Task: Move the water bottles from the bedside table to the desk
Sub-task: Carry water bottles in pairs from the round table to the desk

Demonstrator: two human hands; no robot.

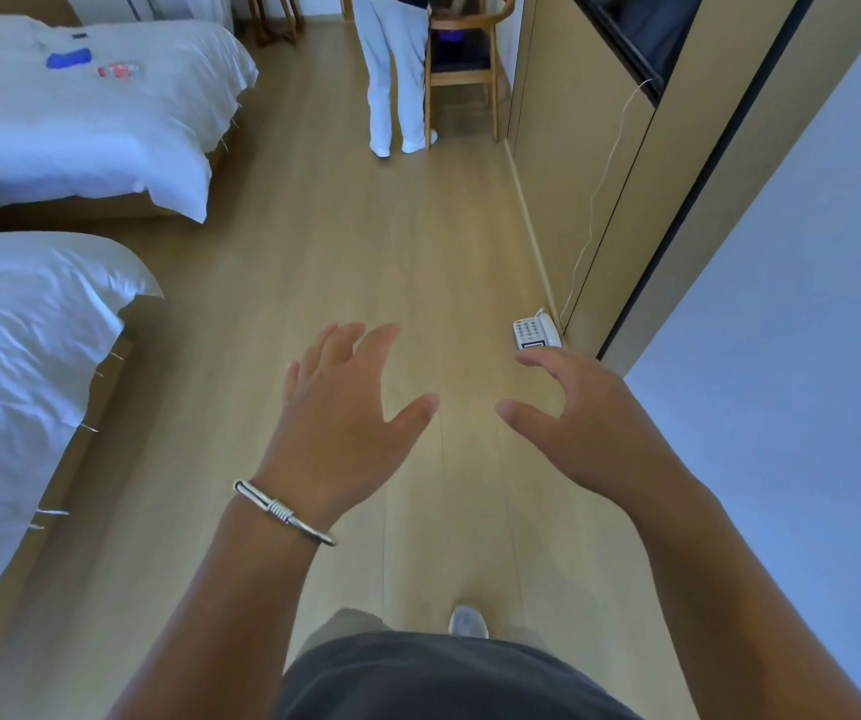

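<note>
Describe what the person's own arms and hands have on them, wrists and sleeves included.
Both forearms are bare, and no sleeve shows in the frame. The left hand has a silver metal bangle on its wrist, a thin open band with a coiled wire wrap at one part. The right hand and its wrist wear nothing: no ring, watch or glove is visible on either hand.

I count two beds [54,122] with white covers, one telephone [536,332] on the floor, and one wooden chair [467,59]. Two bare hands [345,407] are out in front, and one bracelet [283,511] is there.
</note>
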